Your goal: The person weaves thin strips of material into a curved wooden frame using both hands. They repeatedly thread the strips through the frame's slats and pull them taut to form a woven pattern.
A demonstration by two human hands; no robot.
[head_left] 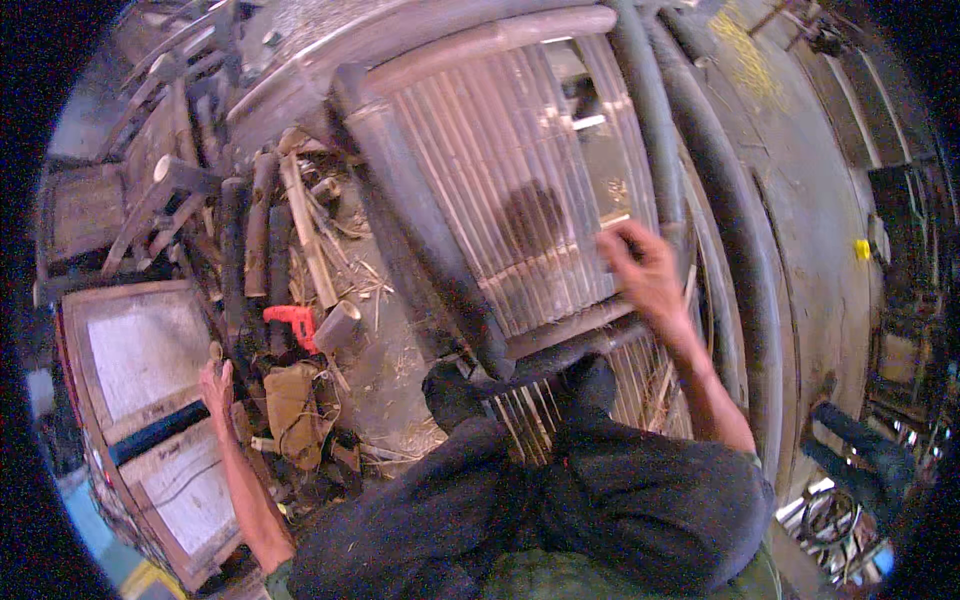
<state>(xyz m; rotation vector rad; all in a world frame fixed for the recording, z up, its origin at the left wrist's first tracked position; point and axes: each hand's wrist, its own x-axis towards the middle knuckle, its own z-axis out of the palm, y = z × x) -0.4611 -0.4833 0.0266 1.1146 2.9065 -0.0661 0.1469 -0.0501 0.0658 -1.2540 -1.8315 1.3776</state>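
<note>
— What crowds the slatted bamboo panel [505, 180] at upper centre?
— Dark bamboo poles [742, 210] flank it at right; cut bamboo lengths [260, 230], an orange-red power tool [299, 324] and a framed board [145, 360] fill the left. Your feet [590, 385] sit at its lower end.
— Its direction?
— The slats run lengthwise from upper left toward lower centre.
— Your fingers?
— Your right hand [645, 270] curls them over the panel's right side; your left hand [215, 385] is beside the board. I cannot tell whether either pinches anything.

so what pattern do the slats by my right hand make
The bamboo slats form narrow, brownish side-by-side stripes, best seen in the head view.
</note>
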